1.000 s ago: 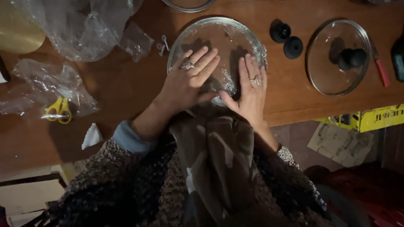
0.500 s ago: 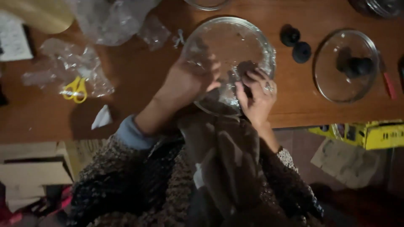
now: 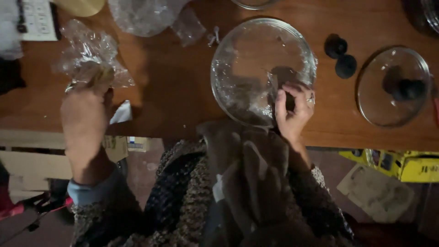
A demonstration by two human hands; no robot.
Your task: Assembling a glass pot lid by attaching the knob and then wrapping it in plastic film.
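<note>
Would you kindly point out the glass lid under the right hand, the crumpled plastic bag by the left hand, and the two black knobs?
glass lid (image 3: 249,55), head view, bare centre of the dome
crumpled plastic bag (image 3: 87,48), head view, its upper folds
black knobs (image 3: 336,45), head view, top of the upper knob

Home kitchen, wooden table (image 3: 173,87), glass pot lids (image 3: 393,87), crumpled plastic bags (image 3: 91,55)

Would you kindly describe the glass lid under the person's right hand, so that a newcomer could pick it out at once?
On the wooden table, look at its near edge, just above the person's chest. The glass lid lies there, with the right hand touching its lower right rim. Unlike the other lid further right, which has a black knob fitted, this one has none and is larger.
</note>
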